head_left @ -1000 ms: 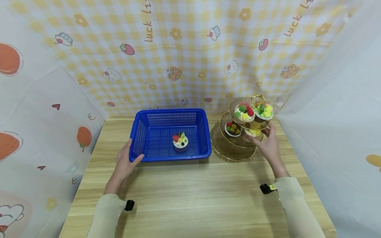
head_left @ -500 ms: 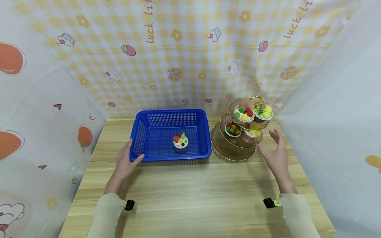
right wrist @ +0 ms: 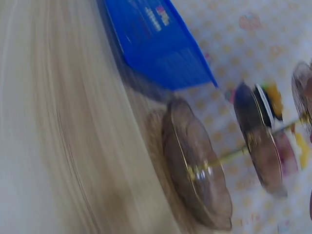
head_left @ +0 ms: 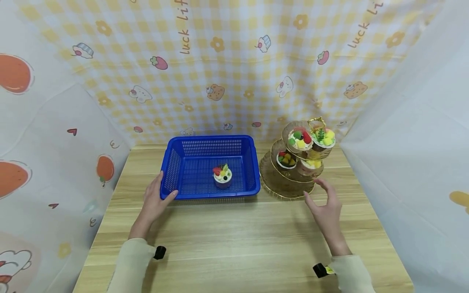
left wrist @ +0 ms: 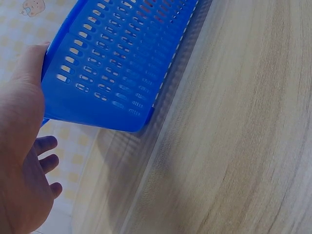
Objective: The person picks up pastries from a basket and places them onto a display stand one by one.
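Note:
My left hand [head_left: 153, 199] holds the front left corner of a blue plastic basket [head_left: 210, 195]. Its thumb lies along the front rim and its fingers are at the left side; the left wrist view shows several fingertips [left wrist: 48, 163] below the rim. Inside the basket stands a cupcake [head_left: 222, 177] topped with fruit. My right hand [head_left: 327, 207] hangs with thumb and fingers apart, holding nothing, just in front of a three-tier stand [head_left: 280, 188]. Two fruit-topped cupcakes [head_left: 301, 140] sit on the stand's top tier, and two more cups [head_left: 286, 160] on its middle tier.
The basket and the stand are side by side at the back of the wooden table [head_left: 234, 244]. A yellow checked cloth [head_left: 238, 73] hangs behind them, with white cloth [head_left: 414, 154] at the sides. A gold handle [head_left: 316, 123] tops the stand.
My right hand has left the pale cup on the middle tier, drawn back to the right, then come down and left. My left hand stays at the basket corner.

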`<state>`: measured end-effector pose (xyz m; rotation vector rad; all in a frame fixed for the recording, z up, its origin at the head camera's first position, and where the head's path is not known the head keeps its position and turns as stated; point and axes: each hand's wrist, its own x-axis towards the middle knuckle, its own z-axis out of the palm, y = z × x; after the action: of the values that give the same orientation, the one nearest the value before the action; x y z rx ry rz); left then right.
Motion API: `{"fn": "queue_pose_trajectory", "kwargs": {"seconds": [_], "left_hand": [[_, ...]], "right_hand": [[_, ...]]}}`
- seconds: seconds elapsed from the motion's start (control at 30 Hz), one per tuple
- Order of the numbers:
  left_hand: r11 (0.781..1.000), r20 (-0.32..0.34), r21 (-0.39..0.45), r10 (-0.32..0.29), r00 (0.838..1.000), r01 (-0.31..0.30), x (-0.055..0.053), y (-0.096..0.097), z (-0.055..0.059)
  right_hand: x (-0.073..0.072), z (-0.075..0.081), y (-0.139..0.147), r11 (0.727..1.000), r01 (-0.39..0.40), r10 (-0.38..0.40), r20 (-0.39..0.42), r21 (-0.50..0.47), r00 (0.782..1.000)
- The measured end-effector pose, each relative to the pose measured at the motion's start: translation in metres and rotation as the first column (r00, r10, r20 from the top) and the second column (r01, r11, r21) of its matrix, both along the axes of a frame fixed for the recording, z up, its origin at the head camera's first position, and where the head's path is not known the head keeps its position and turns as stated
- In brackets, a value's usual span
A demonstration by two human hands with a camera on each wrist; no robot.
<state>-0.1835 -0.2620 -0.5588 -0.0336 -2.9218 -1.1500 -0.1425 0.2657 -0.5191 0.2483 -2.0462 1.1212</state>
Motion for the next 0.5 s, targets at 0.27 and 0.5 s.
{"fn": "queue_pose_trajectory", "kwargs": {"seconds": [0.27,0.5], "left_hand": [[1.0,-0.008,0.001,-0.001,1.0,0.001,0.001,0.001,0.002],[1.0,0.001,0.008,-0.006,1.0,0.006,0.0,0.001,0.004]], "right_hand": [[-0.02,0.02,-0.038,0.914,-0.352,0.3,0.246,0.203,0.922],[-0.053,0.046,-0.073,0.758,-0.589,0.422,0.478,0.28,0.77]]}}
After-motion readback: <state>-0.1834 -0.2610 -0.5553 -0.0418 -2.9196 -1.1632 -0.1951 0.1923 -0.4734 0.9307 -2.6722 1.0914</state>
